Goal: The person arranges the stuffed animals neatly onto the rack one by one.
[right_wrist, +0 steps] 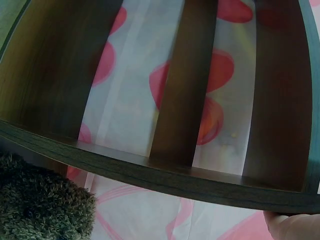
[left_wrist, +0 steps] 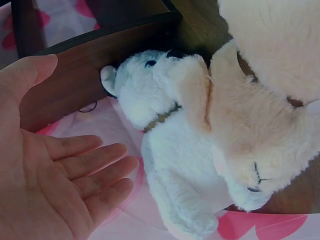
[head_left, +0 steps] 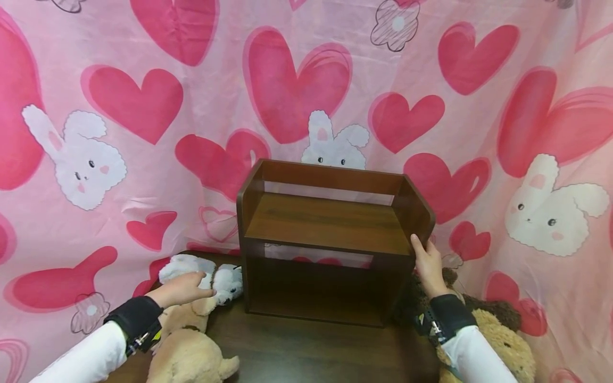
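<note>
A dark brown wooden desktop shelf with two levels stands on the table. My right hand touches the front edge of its right side panel, fingers along the outer face. Only a small part of that hand shows in the right wrist view. My left hand is held palm inward left of the shelf, apart from it, fingers extended and holding nothing. Beneath and beside the left hand lie a white plush dog and a cream plush toy. The white dog's head is close to the shelf's left panel.
Another tan plush toy lies at the front left of the brown table. Right of the shelf are a dark brown curly plush and a golden curly plush. A pink cloth with hearts and rabbits hangs behind.
</note>
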Demonstrator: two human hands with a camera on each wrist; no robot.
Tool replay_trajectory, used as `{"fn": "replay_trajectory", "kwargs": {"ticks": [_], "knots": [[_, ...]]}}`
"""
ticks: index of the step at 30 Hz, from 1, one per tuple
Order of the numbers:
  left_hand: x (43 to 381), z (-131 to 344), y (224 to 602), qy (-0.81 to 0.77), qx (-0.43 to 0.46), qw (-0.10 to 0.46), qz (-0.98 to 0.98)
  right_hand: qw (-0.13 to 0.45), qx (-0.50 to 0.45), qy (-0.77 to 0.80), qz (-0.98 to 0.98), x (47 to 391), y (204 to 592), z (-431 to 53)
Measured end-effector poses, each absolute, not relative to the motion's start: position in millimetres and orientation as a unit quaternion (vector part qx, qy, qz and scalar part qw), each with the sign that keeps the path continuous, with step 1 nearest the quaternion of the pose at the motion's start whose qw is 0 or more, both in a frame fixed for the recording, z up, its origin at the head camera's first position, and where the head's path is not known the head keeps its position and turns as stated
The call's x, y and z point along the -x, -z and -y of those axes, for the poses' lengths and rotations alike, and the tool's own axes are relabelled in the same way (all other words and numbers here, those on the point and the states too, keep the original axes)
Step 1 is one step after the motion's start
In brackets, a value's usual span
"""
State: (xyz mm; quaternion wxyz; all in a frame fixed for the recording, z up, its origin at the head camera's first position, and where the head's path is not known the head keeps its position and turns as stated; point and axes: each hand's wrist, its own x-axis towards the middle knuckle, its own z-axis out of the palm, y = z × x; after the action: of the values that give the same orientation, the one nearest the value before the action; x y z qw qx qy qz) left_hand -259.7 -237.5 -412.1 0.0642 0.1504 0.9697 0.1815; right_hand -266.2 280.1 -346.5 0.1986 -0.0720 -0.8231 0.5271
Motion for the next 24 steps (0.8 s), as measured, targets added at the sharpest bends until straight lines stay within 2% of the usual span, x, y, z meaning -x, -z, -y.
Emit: {"fn": "replay_trajectory", "kwargs": {"ticks": [12,24], "knots": [[250,249,423,-0.173,-0.168,0.038,-0.97,0.212,0.083,-0.49,0.841,268,349,-278],[238,264,437,-0.212,-0.078,0.031,-0.974,0.221,0.087,-0.441,0.865,266,350,-278]]}}
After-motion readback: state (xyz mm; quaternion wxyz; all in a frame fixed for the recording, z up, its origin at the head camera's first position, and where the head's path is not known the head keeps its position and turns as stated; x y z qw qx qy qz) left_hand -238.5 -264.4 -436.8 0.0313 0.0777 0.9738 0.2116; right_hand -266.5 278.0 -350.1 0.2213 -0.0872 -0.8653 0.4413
